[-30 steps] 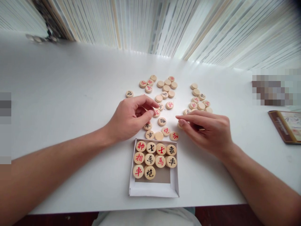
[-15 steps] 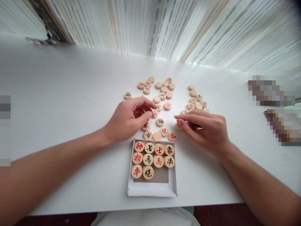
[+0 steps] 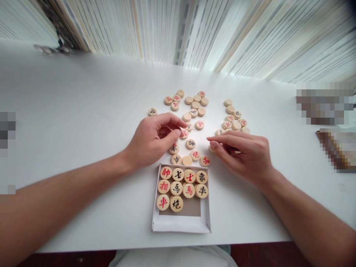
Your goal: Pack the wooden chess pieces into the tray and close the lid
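My left hand (image 3: 154, 139) rests on the white table (image 3: 83, 122) with thumb and fingers curled into a pinch over the loose wooden chess discs (image 3: 191, 111); I cannot see clearly what they hold. My right hand (image 3: 244, 154) lies to the right, fingers pressed together and pointing left over a disc at its fingertips. Below both hands sits a shallow white cardboard box (image 3: 180, 224) holding several round discs with red and black characters (image 3: 182, 187). A few discs (image 3: 194, 155) lie just above the box.
Another cluster of discs (image 3: 233, 118) lies right of centre. A brown-edged booklet or lid (image 3: 336, 148), partly pixelated, lies at the right. Striped vertical blinds (image 3: 194, 33) run along the table's far edge. The table's near edge is just below the box.
Almost nothing has moved. Both hands stay in the same spots over the discs; only the head view has shifted slightly.
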Motion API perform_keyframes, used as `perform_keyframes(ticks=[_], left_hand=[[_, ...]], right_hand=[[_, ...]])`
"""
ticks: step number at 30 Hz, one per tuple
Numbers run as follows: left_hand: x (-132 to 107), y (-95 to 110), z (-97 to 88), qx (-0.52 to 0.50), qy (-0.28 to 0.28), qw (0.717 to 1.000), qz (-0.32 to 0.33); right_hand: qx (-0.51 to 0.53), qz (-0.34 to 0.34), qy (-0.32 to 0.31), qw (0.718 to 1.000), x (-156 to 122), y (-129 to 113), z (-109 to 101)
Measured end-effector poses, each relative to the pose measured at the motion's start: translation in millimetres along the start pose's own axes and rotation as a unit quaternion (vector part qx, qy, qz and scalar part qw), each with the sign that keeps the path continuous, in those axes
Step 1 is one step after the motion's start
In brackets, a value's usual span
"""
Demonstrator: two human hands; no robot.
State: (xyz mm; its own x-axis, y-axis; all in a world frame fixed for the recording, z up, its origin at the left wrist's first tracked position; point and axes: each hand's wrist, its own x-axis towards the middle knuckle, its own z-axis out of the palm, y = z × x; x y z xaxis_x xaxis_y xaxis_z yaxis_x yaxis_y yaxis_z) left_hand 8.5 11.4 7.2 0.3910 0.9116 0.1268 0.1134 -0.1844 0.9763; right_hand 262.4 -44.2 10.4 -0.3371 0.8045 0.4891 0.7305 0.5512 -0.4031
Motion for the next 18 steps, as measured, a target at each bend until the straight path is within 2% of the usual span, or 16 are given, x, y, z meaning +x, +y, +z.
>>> perform_keyframes(ticks=[5,9,18], left_hand=[[2.8,2.5,-10.4,-0.004,0.101,0.994,0.042],[15.5,-0.2,-21.5,0.016,0.141,0.988,0.058],[13.7,-4.8,-21.8,0.064,0.076,0.994,0.048]], right_hand=[[0.034,0.003,0.012,0.999,1.4,-0.5,1.8],[0.051,0.007,0.015,0.999,1.7,1.7,5.6],[0.061,0.033,0.022,0.997,-0.5,6.8,9.1]])
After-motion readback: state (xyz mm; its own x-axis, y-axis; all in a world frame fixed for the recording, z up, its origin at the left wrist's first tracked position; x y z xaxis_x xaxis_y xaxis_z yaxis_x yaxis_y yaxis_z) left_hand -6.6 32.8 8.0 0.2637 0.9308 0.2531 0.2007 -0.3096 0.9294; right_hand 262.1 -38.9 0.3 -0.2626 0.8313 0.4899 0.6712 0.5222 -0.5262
